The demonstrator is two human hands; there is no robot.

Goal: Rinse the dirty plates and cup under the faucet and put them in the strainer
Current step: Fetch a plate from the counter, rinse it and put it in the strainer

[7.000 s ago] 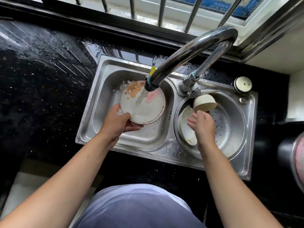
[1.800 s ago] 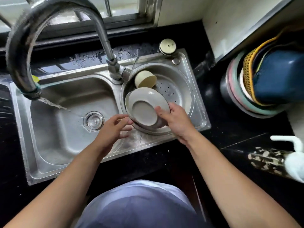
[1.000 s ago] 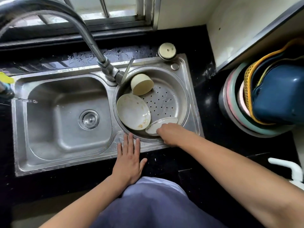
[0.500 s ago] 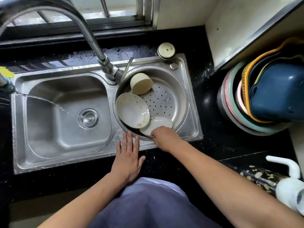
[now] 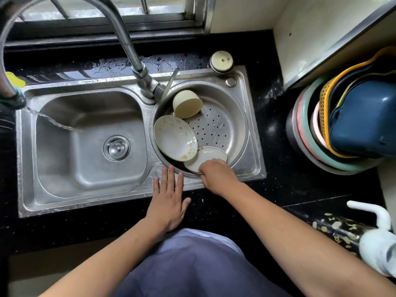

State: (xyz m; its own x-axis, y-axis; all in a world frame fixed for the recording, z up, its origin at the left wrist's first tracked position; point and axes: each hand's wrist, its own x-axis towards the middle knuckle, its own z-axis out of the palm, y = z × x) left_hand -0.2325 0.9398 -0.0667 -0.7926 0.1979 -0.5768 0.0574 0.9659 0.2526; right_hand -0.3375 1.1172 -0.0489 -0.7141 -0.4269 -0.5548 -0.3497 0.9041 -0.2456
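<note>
A small plate [image 5: 206, 158] leans against the near wall of the round strainer [image 5: 235, 116], its near edge held in the grip of the right hand [image 5: 215, 172], fingers curled over the rim. Beside it on the left, and overlapping it, a larger plate with an orange flower pattern [image 5: 174, 138] rests tilted against the strainer's left wall. A cream cup [image 5: 187, 103] lies tipped on its side at the back, just above that plate. The left hand [image 5: 169, 198] lies flat and empty, fingers spread wide, on the steel rim of the sink [image 5: 85, 202] and the black worktop [image 5: 278, 189]. Water runs from the curved faucet [image 5: 126, 39] into the empty left basin. Stacked plastic basins [image 5: 351, 125] stand at the right, well apart from the sink.
</note>
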